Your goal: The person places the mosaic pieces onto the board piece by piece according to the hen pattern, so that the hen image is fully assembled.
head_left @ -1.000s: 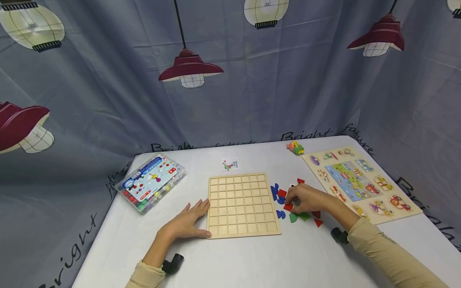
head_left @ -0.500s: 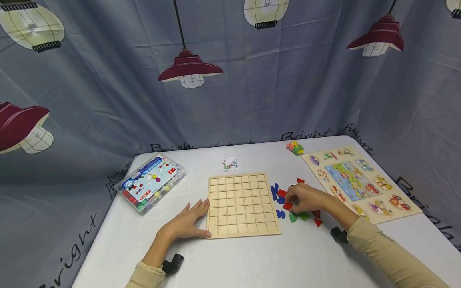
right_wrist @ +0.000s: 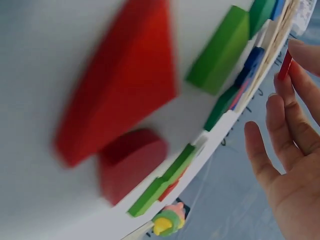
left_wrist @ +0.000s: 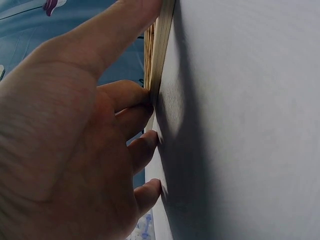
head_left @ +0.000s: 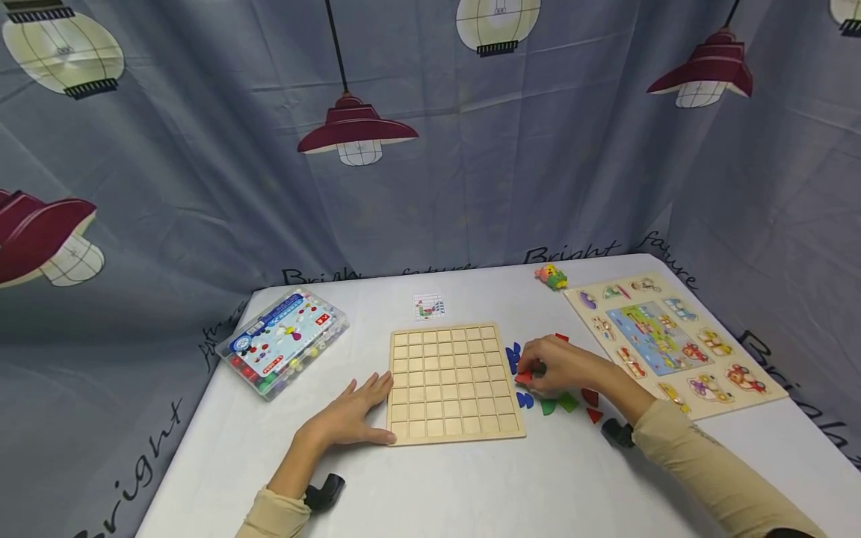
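My left hand [head_left: 350, 415] lies with spread, extended fingers along the left edge of the wooden grid board [head_left: 456, 441]. In the left wrist view its thumb and fingertips meet the board's side and the white tabletop [left_wrist: 260, 120]. Right of the board, my right hand [head_left: 565, 365] pinches a small red piece [right_wrist: 285, 66] between thumb and fingers. Around that hand lie blue pieces [head_left: 525, 400], green pieces [head_left: 568, 402] and red pieces [head_left: 594, 415], some hidden under it. Close to the right wrist camera are a blurred red triangle [right_wrist: 132, 75] and a green block [right_wrist: 220, 52].
A printed pattern card [head_left: 429, 306] lies behind the board. On the left is a clear plastic case [head_left: 282, 340] of colourful parts. A wooden picture puzzle [head_left: 679, 344] covers the right side, with a small colourful toy [head_left: 551, 276] at its far corner.
The right hand has shifted slightly left toward the board, and the red piece at its fingertips has moved with it. My left hand stays in place.
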A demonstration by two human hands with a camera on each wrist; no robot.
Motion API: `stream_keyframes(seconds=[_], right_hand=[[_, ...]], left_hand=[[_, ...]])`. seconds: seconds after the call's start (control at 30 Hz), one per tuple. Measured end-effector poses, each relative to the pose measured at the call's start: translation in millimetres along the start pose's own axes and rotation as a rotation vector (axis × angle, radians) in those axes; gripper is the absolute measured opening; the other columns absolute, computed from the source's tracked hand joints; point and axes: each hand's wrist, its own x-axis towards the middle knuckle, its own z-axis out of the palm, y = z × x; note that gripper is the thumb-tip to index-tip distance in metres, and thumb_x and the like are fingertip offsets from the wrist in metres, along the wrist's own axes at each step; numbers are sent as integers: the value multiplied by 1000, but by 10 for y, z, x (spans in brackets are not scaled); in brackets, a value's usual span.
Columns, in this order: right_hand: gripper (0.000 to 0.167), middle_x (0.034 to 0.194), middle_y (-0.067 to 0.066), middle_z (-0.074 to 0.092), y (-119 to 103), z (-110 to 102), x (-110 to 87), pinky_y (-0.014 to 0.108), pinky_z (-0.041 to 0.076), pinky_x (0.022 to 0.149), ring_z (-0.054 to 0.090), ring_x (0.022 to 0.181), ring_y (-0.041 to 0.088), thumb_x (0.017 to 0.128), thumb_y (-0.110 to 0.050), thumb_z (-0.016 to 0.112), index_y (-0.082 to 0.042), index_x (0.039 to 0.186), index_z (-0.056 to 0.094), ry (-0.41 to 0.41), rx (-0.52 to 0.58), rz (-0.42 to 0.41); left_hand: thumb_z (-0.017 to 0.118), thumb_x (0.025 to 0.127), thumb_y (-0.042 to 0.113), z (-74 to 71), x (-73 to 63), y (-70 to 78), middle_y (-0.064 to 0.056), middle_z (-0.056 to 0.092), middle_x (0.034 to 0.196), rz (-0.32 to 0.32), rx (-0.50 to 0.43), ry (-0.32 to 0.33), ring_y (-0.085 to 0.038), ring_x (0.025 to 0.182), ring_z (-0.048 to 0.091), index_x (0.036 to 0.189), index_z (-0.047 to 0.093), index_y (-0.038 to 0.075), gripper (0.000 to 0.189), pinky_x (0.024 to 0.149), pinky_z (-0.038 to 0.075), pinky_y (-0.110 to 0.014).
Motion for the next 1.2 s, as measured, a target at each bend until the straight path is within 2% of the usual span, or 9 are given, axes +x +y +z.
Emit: stream_keyframes(seconds=[0.07, 0.23, 0.4, 0.47, 0.6, 0.7, 0.93, 1.2], right_hand=[[15, 83, -15, 62, -35, -16, 31, 27, 50, 76, 54, 77, 5, 75, -20, 80, -22, 89, 75, 6, -12, -18], [15, 85, -12, 64, -104, -30, 136, 23, 49, 71, 52, 75, 5, 77, -20, 79, -19, 92, 76, 13, -11, -74], [17, 89, -11, 67, -159, -24, 252, 31, 51, 80, 55, 78, 6, 77, -21, 78, -19, 94, 76, 19, -28, -99], [18, 89, -10, 67, -181, -35, 302, 29, 50, 79, 58, 78, 8, 77, -20, 78, -18, 95, 76, 23, -22, -113], [17, 90, -8, 67, -222, -67, 405, 21, 49, 69, 60, 78, 12, 78, -18, 78, -16, 95, 75, 25, 11, -165], [16, 91, -8, 68, -252, -86, 494, 19, 50, 65, 60, 79, 10, 79, -17, 76, -17, 95, 75, 16, 28, -179], [15, 91, -9, 68, -365, -89, 758, 19, 50, 68, 60, 81, 9, 81, -18, 75, -19, 96, 76, 6, -7, -213], [19, 95, -5, 70, -475, -35, 1000, 23, 53, 71, 62, 83, 12, 79, -13, 75, -16, 98, 76, -3, 15, -269]], left_hand=[[75, 74, 57, 3, 6, -5, -10, 22, 162, 1, -1, -1, -33, 151, 17, 153, 29, 5, 105, 123, 10, -59], [75, 74, 57, 16, 3, -9, -10, 21, 163, -9, 3, -3, -33, 151, 16, 153, 28, 6, 105, 123, 9, -58], [74, 76, 56, 27, -17, 6, -10, 19, 163, -19, -12, -16, -31, 152, 15, 153, 26, 6, 104, 124, 10, -55], [74, 77, 55, 29, -17, 15, -11, 18, 163, -14, -25, -22, -30, 152, 15, 153, 26, 4, 104, 124, 11, -53], [74, 77, 54, 27, -2, 25, -13, 16, 163, -6, -36, -28, -29, 152, 15, 153, 25, 2, 104, 125, 15, -48], [75, 77, 54, 26, 13, 30, -15, 17, 163, -1, -31, -26, -29, 152, 16, 152, 26, 1, 104, 124, 17, -48], [76, 76, 52, 13, 12, 38, -13, 17, 163, -15, -37, -27, -28, 152, 18, 152, 27, 1, 104, 124, 17, -48], [77, 76, 51, 15, 7, 48, -12, 18, 163, -21, -37, -24, -27, 152, 18, 152, 27, 1, 103, 125, 16, -46]])
